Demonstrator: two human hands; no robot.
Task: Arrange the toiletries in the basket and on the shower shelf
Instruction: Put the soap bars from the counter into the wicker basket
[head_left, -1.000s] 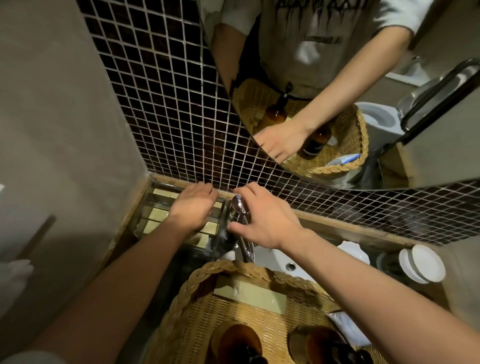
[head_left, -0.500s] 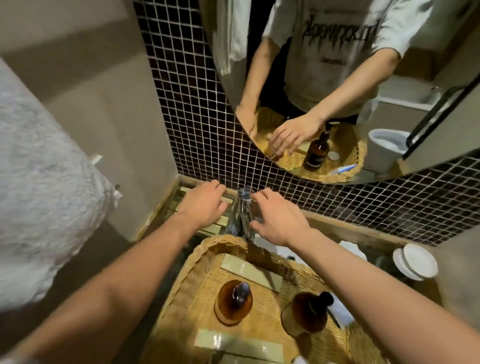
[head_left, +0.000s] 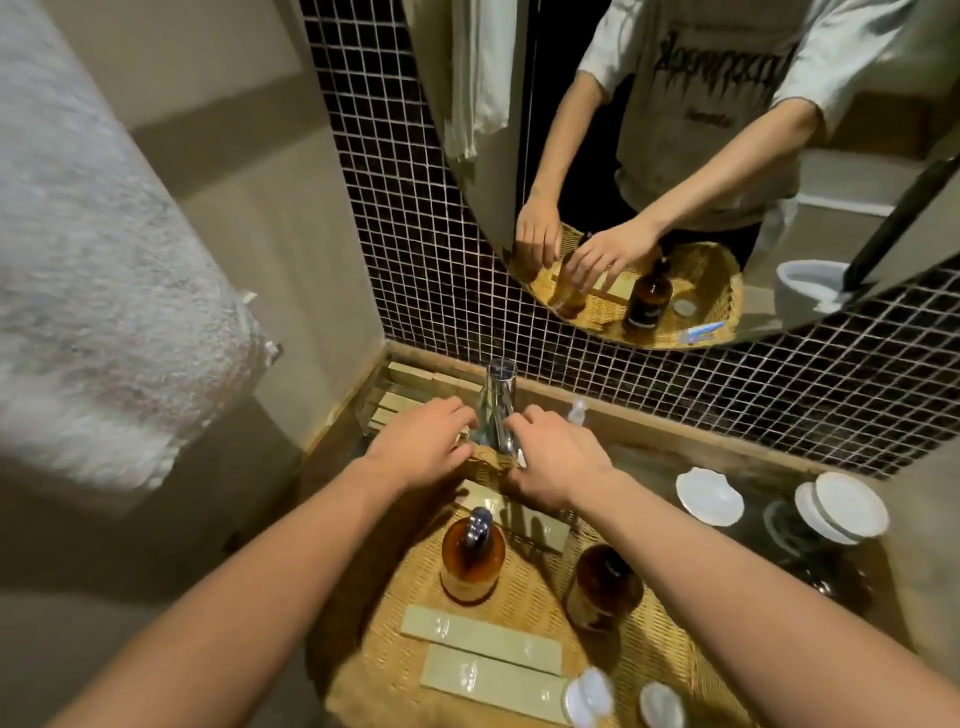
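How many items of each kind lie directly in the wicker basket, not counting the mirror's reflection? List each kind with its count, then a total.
Amber bottles: 2
Pale flat packets: 3
Small white round lids: 2
Total: 7

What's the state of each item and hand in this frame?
Left hand: on the basket's far rim, fingers curled.
Right hand: on the far rim, beside the tap.
Tap: upright between the hands.
Basket: loaded, sitting over the sink.
Left amber bottle: upright in basket.
Right amber bottle: upright in basket.
Sachets: lying flat.
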